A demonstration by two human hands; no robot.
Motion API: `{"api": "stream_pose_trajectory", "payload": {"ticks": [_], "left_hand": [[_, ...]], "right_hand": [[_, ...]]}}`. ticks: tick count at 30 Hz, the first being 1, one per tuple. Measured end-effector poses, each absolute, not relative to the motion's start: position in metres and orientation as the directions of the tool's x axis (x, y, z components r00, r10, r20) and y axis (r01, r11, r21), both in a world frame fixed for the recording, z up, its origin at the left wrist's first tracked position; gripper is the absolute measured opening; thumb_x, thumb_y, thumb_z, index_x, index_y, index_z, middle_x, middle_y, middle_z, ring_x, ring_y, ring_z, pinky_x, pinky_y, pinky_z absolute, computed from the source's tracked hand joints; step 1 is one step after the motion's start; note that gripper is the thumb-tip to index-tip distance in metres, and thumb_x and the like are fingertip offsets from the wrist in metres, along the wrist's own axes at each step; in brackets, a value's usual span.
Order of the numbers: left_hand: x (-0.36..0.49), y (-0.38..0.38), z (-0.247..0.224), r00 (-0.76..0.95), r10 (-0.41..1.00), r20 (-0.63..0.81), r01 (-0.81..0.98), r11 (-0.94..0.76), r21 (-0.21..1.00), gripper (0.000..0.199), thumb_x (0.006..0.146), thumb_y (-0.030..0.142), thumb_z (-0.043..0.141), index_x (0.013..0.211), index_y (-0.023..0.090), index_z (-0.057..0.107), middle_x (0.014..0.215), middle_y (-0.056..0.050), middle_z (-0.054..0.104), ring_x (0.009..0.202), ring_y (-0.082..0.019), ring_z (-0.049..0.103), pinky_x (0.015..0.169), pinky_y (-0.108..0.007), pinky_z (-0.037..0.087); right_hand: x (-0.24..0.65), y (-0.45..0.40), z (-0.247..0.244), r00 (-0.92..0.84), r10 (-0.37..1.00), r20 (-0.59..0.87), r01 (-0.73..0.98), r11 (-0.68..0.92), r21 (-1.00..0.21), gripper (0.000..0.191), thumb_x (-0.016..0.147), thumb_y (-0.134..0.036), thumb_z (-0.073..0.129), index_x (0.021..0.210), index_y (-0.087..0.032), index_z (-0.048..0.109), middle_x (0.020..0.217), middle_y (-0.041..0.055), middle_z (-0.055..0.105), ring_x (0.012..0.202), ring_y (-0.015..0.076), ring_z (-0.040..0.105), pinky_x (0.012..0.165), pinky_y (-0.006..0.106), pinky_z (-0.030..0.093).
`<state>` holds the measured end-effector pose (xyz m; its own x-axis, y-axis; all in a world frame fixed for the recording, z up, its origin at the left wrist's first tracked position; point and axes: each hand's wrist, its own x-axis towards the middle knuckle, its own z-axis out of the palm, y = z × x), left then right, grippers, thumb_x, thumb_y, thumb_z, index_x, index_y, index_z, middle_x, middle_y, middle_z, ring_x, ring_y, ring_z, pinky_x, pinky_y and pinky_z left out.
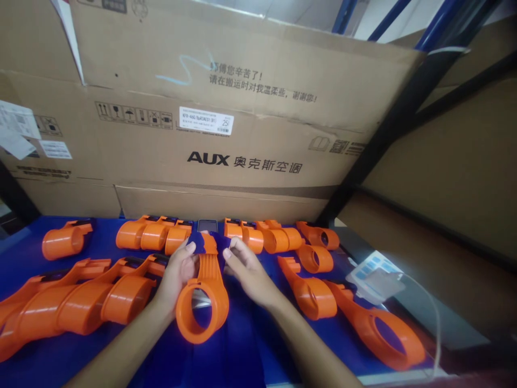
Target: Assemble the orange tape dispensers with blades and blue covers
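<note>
The large cardboard box (258, 134) bears the brand "AUX 奥克斯空调" in dark print and, higher up, the lines "师傅您辛苦了!" and "请在搬运时对我温柔些,谢谢您!". Its white label (206, 120) appears to read "KFR-46G/BpR3AES1(B1)", with "25" at the right, beside a row of handling signs (134, 116) including upward arrows, a glass and an umbrella. Print on the white stickers (18, 119) at far left is too blurred to read.

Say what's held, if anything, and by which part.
An orange tape dispenser, by its far, dark-blue end: left grip on one side, right grip on the other. Neither holds the ring.
</note>
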<state>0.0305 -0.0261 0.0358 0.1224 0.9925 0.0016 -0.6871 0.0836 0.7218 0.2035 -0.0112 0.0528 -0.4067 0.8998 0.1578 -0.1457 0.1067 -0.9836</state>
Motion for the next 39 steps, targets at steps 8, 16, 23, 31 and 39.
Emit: {"api": "stream_pose_trajectory", "payload": {"ticks": [8,16,23,31,39], "left_hand": [[0.032,-0.029,0.04,0.071,0.997,0.03,-0.684,0.026,0.729,0.055,0.079,0.043,0.072,0.129,0.023,0.063,0.107,-0.009,0.077,0.103,-0.029,0.073,0.084,-0.039,0.059],[0.032,-0.028,0.034,-0.065,0.998,0.003,-0.667,-0.046,0.743,0.033,0.077,0.034,0.081,0.104,0.019,0.07,0.108,-0.007,0.076,0.095,-0.022,0.072,0.08,-0.03,0.057],[0.038,-0.034,0.038,-0.08,0.995,0.063,-0.56,-0.097,0.823,0.055,0.074,0.029,0.085,0.125,0.024,0.066,0.12,-0.008,0.074,0.122,-0.03,0.064,0.096,-0.04,0.055],[0.038,-0.034,0.038,-0.065,0.993,0.098,-0.548,-0.117,0.828,0.051,0.076,0.029,0.084,0.124,0.024,0.066,0.124,-0.009,0.072,0.123,-0.03,0.063,0.099,-0.042,0.054],[0.036,-0.034,0.036,-0.119,0.985,0.123,-0.569,-0.169,0.805,0.065,0.07,0.021,0.087,0.131,0.028,0.065,0.135,-0.008,0.067,0.133,-0.03,0.056,0.112,-0.044,0.046]], "right_hand": [[0.196,-0.007,0.041,-0.337,0.919,0.202,-0.183,0.146,-0.972,0.039,0.088,-0.06,0.068,0.087,-0.026,0.05,0.087,-0.0013,0.052,0.085,0.0173,0.052,0.081,0.029,0.049],[0.22,-0.004,0.058,-0.179,0.896,0.407,0.036,0.419,-0.907,0.026,0.088,-0.044,0.073,0.106,-0.026,0.068,0.107,0.0042,0.068,0.102,0.0243,0.062,0.095,0.039,0.047],[0.228,-0.004,0.065,-0.254,0.814,0.521,0.126,0.563,-0.817,0.024,0.085,-0.034,0.079,0.107,-0.027,0.074,0.116,0.0059,0.074,0.112,0.0285,0.065,0.104,0.047,0.047],[0.227,-0.001,0.062,-0.258,0.816,0.517,0.148,0.562,-0.814,0.023,0.087,-0.032,0.078,0.109,-0.026,0.073,0.117,0.0059,0.074,0.113,0.0277,0.066,0.105,0.046,0.048],[0.228,-0.003,0.063,-0.319,0.805,0.5,0.131,0.56,-0.818,0.032,0.091,-0.032,0.073,0.122,-0.026,0.066,0.123,0.0067,0.071,0.117,0.0262,0.066,0.105,0.043,0.05]]}}
